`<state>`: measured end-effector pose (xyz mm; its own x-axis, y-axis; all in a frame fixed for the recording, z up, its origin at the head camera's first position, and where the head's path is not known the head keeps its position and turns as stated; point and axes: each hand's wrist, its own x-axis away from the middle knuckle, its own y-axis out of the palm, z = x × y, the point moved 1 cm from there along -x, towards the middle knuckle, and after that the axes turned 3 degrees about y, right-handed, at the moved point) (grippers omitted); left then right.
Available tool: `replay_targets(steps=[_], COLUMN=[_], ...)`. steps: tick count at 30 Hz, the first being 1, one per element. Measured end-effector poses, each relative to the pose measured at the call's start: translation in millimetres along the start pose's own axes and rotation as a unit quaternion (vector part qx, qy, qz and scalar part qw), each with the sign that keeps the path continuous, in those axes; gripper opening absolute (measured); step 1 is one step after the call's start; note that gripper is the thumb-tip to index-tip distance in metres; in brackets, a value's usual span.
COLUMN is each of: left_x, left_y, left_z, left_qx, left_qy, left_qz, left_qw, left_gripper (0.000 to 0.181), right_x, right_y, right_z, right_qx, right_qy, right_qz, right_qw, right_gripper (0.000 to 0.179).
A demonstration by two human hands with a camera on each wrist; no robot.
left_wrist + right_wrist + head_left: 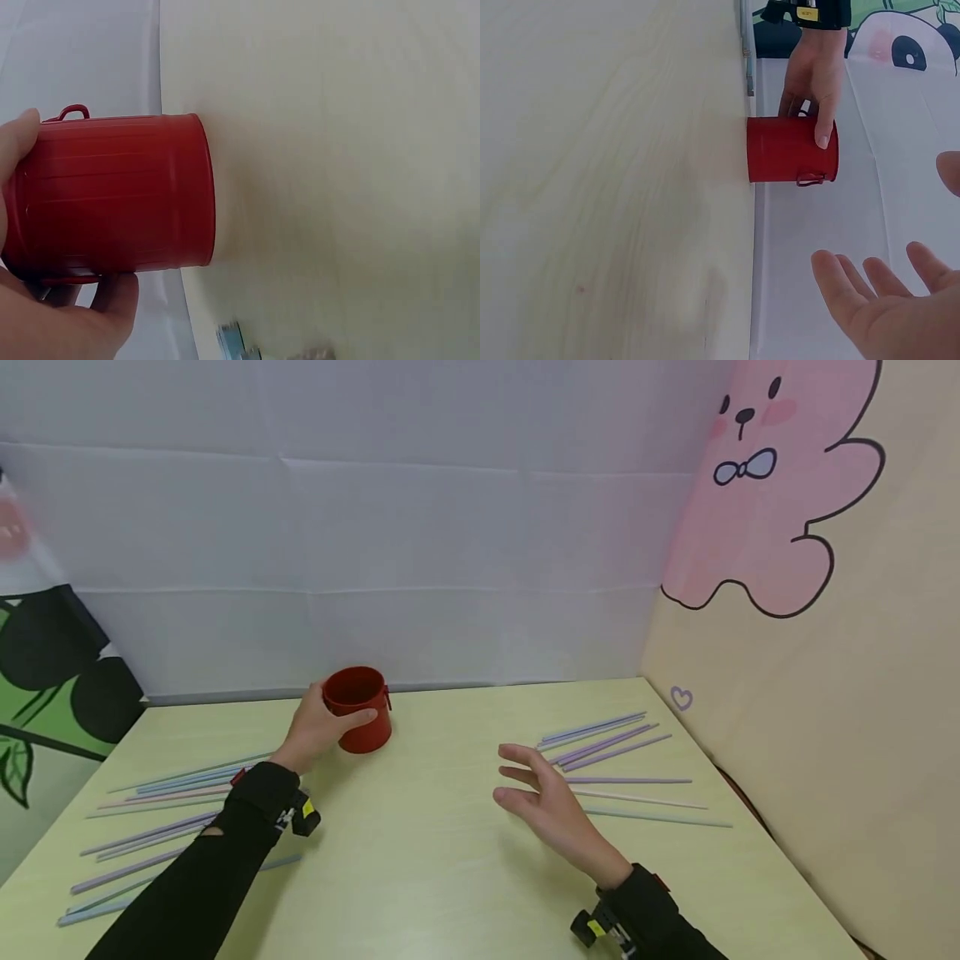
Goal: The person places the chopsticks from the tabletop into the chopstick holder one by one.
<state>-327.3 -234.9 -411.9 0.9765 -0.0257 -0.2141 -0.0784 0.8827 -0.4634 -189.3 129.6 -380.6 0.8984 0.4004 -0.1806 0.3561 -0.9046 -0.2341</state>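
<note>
Gripping an upright red bucket near the table's far edge, person's left hand in head view, right hand loosely spread near pastel sticks, left wrist view showing thumb and fingers around bucket, right wrist view showing right fingers apart from it.

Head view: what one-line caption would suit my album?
A left hand grips a red bucket as an open right hand hovers, with pastel sticks lying on both sides of the table.
</note>
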Motion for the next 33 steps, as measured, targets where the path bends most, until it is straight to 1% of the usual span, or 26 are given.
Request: replay_targets(steps=[4, 8, 11, 13, 17, 18, 20, 26, 30, 33], left_x=[7.2, 15.9, 24.0, 34.1, 47.1, 50.1, 52.4, 71.4, 82.5, 90.4], left_y=[16.4, 31.4, 42.1, 47.8, 62.6, 66.1, 74.1, 90.4, 99.9, 105.8], left_z=[7.1, 14.6, 21.6, 36.5, 48.4, 50.3, 44.3, 56.0, 63.5, 67.4], left_qx=[0.013, 0.017, 0.015, 0.025, 0.04, 0.042, 0.043, 0.045, 0.038, 0.026], left_qy=[0.013, 0.028, 0.039, 0.049, 0.063, 0.065, 0.068, 0.086, 0.105, 0.11], left_qz=[-0.015, -0.028, -0.035, -0.046, -0.064, -0.067, -0.069, -0.08, -0.076, -0.074], left_qw=[0.9997, 0.9991, 0.9985, 0.9974, 0.9952, 0.9948, 0.9944, 0.9921, 0.9908, 0.9908], left_gripper=[0.091, 0.087, 0.086, 0.084, 0.084, 0.083, 0.086, 0.085, 0.084, 0.085], right_x=[-6.0, -12.9, -18.2, -21.5, -32.5, -35.0, -39.8, -41.7, -41.1, -40.2], right_y=[1.6, 3.8, 6.5, 8.4, 9.7, 9.6, 9.4, 9.6, 9.9, 9.8], right_z=[6.3, 13.7, 17.6, 19.3, 41.1, 46.7, 57.9, 62.8, 65.3, 67.0], right_qx=[0.004, 0.01, 0.019, 0.027, 0.036, 0.039, 0.048, 0.074, 0.068, 0.065], right_qy=[0.012, 0.025, 0.028, 0.028, 0.025, 0.027, 0.03, 0.037, 0.03, 0.023], right_qz=[-0.003, -0.01, -0.011, -0.008, -0.002, -0.002, -0.006, -0.018, -0.03, -0.042], right_qw=[0.9999, 0.9996, 0.9994, 0.9992, 0.999, 0.9989, 0.9984, 0.9964, 0.9968, 0.9968], right_gripper=[0.055, 0.059, 0.063, 0.066, 0.072, 0.074, 0.079, 0.086, 0.093, 0.097])
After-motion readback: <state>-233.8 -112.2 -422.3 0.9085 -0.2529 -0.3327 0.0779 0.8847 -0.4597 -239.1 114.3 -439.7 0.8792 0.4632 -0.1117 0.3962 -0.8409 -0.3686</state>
